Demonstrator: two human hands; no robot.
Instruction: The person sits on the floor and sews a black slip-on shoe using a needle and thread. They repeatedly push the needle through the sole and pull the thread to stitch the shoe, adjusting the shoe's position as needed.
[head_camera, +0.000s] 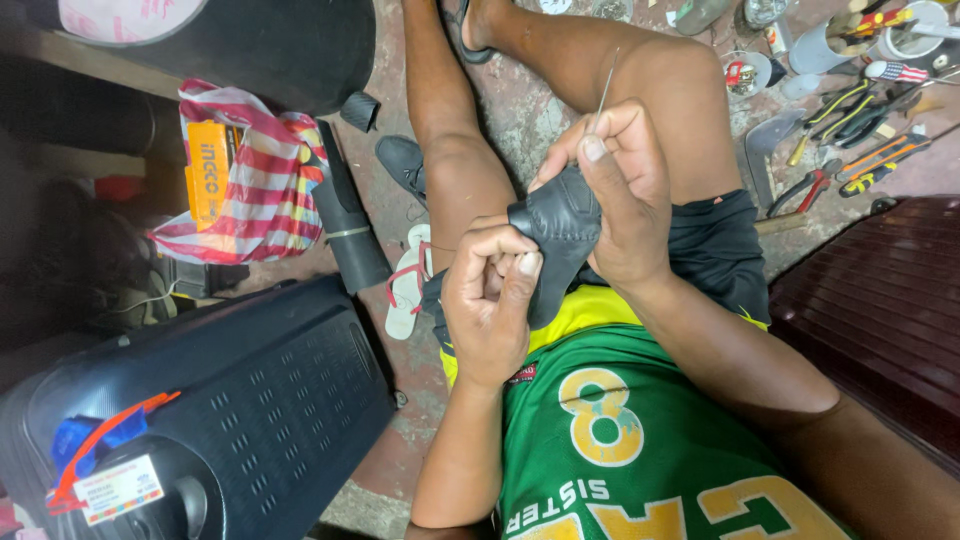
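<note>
A black leather piece (556, 232), curved like part of a shoe, sits over my lap between both hands. My left hand (490, 295) is closed on its lower left edge, thumb pressed against the leather. My right hand (620, 190) wraps the top right of the piece and pinches a thin metal needle (604, 92) that points up and away. My bare knees rise behind the hands.
A black hard suitcase (230, 420) with a tag lies at the lower left. A striped bag (262, 190) holds an orange box. A sandal (407, 285) and a black shoe (403, 160) lie on the floor. Pliers and hand tools (850, 140) spread at the upper right beside a dark red surface (880, 310).
</note>
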